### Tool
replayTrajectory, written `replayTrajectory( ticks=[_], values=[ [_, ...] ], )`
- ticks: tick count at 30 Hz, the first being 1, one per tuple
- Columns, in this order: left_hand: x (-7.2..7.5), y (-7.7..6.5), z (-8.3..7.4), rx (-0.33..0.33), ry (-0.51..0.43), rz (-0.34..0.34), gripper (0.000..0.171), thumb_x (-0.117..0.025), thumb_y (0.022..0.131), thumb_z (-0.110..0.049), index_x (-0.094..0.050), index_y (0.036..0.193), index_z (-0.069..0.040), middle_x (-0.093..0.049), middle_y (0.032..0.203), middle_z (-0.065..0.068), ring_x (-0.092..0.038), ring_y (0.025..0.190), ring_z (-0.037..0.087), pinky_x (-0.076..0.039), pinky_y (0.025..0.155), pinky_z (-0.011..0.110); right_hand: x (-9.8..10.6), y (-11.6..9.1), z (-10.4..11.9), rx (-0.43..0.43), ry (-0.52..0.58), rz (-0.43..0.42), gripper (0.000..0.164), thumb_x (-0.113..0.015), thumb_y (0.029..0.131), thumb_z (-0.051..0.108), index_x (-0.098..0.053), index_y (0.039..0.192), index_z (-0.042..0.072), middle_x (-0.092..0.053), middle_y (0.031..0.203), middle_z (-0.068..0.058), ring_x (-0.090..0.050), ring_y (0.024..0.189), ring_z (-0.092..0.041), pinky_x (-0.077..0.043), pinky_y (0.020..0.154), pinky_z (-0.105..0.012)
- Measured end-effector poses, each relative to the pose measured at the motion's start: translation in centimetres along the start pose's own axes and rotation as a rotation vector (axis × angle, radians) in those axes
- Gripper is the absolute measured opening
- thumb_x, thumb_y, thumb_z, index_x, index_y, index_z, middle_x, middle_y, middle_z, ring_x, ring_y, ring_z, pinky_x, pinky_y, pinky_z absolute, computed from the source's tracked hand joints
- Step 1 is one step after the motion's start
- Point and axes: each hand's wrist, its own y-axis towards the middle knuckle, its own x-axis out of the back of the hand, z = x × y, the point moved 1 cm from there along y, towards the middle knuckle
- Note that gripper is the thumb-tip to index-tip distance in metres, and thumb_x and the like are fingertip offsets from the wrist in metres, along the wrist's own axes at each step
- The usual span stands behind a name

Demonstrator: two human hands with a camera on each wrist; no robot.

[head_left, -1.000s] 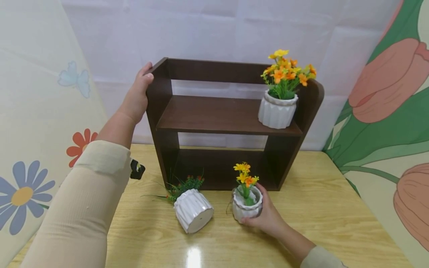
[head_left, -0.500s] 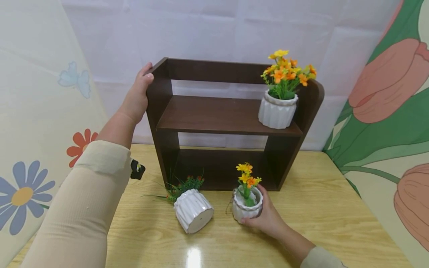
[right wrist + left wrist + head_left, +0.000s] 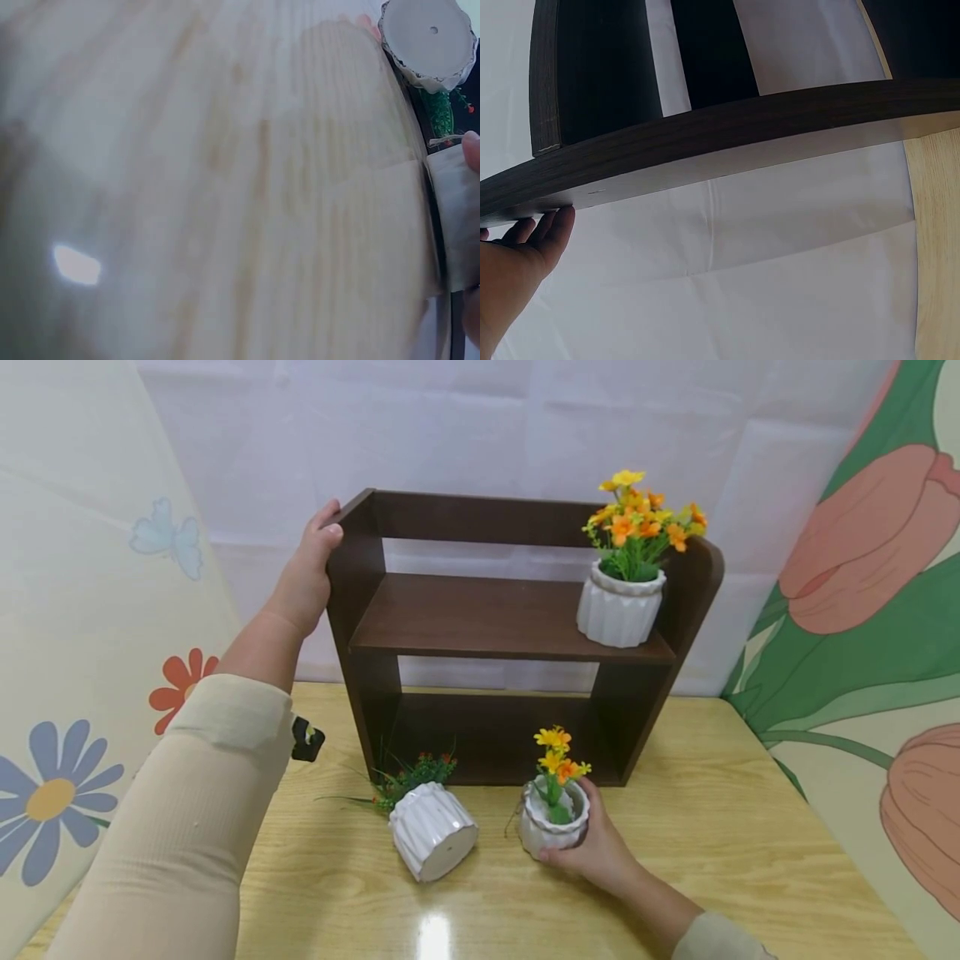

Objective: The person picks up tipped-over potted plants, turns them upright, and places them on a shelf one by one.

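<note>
L hand (image 3: 302, 577) grips shelf (image 3: 465, 614) | R hand (image 3: 602, 853) grips flwr pot (image 3: 543, 837) | tipped pot (image 3: 429, 825) nr

Tulip-patterned panel (image 3: 847, 585) right of pale backdrop (image 3: 480, 427)

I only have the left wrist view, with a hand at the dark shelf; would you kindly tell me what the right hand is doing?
Observer: The right hand holds a white pot with yellow and orange flowers.
Operator: Thank you; does anything stand on the upper board?
Observer: Yes, a second flowering pot stands upright near its right end.
Operator: And is any pot lying on the table?
Observer: Yes, a third pot lies tipped over, left of the held one.
</note>
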Motion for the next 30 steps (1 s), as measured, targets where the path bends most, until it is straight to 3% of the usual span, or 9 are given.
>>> replayTrajectory(
  ticks=[8,16,30],
  values=[
    [0.0,0.0,0.0,0.002,0.002,-0.002,0.061,-0.02,0.099,-0.043,-0.008,0.158,-0.031,-0.015,0.162,0.006,-0.023,0.138,0.02,-0.019,0.113,0.035,-0.2,-0.2,-0.1,0.007,0.002,-0.017,0.117,-0.093,0.06,0.02,-0.019,0.15,0.011,-0.04,0.148,-0.025,-0.041,0.135,-0.044,-0.029,0.111,-0.061],
    [0.0,0.0,0.0,0.011,0.018,0.0,0.06,-0.019,0.1,-0.043,-0.007,0.158,-0.034,-0.008,0.164,0.0,-0.011,0.147,0.02,-0.012,0.117,0.04,-0.4,-0.2,-0.2,-0.021,0.02,-0.028,0.118,-0.094,0.059,0.021,-0.019,0.15,0.013,-0.038,0.15,-0.022,-0.04,0.136,-0.043,-0.028,0.112,-0.062],
    [0.1,0.1,0.1,0.007,0.003,-0.006,0.061,-0.02,0.1,-0.042,-0.008,0.158,-0.032,-0.011,0.163,0.002,-0.02,0.14,0.018,-0.018,0.113,0.034,-0.4,-0.3,1.3,0.006,0.072,-0.047,0.115,-0.093,0.059,0.017,-0.022,0.149,0.013,-0.039,0.15,-0.02,-0.04,0.137,-0.041,-0.025,0.113,-0.061]
  ],
)
